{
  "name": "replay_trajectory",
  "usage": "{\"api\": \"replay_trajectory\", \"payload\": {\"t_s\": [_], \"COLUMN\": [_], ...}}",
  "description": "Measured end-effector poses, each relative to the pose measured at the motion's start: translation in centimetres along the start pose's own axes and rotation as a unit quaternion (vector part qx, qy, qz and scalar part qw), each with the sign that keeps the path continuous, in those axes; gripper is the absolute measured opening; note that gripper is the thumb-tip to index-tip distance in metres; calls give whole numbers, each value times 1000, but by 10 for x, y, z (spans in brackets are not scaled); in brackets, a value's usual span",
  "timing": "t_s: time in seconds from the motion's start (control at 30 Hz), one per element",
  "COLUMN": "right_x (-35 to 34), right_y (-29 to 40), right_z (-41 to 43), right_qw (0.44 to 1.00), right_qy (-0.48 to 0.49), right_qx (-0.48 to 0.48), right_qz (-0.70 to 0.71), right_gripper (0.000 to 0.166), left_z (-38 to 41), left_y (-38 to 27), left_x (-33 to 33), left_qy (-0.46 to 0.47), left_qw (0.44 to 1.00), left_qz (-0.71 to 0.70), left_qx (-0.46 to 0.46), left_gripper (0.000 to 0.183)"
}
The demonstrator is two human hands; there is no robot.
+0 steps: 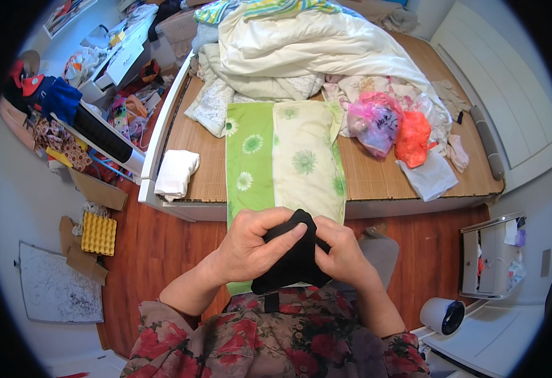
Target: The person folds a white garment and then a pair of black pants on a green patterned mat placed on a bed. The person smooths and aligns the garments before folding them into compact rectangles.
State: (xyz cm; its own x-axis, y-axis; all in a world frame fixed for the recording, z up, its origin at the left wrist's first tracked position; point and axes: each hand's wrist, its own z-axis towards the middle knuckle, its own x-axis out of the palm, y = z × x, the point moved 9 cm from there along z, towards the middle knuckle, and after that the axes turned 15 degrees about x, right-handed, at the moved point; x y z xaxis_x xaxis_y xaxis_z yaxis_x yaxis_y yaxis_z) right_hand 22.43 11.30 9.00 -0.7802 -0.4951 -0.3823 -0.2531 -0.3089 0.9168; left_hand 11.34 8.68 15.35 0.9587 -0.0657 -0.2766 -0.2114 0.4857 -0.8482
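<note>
A piece of black fabric (288,262) is bunched up in front of my torso, its lower part hanging loose. My left hand (252,245) grips it from the left, with the thumb laid across its top. From the right, my right hand (344,248) pinches its edge between thumb and fingers. What kind of garment it is cannot be told. Below and beyond my hands, a green and cream pillowcase (304,165) with a daisy print lies on the bed and hangs over its front edge.
A folded white cloth (176,174) sits at the bed's left corner. A pink plastic bag (375,123) and an orange bag (413,139) rest on the right of the bamboo mat (366,177). A crumpled cream quilt (304,42) covers the back. A grey seat (380,255) stands at right.
</note>
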Motion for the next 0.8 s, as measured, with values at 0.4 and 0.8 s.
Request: {"api": "replay_trajectory", "payload": {"t_s": [0.4,0.8], "right_x": [-15,-39], "right_y": [-4,-24], "right_z": [-2,-9], "right_qw": [994,987], "right_qy": [-98,-26], "right_qx": [39,145], "right_qz": [-15,63], "right_gripper": [12,9], "left_z": [-3,-3], "left_y": [-4,4], "left_x": [-10,-32], "left_qy": [-3,-59], "left_qw": [999,991], "left_qz": [38,105], "left_qx": [19,50], "left_gripper": [12,15]}}
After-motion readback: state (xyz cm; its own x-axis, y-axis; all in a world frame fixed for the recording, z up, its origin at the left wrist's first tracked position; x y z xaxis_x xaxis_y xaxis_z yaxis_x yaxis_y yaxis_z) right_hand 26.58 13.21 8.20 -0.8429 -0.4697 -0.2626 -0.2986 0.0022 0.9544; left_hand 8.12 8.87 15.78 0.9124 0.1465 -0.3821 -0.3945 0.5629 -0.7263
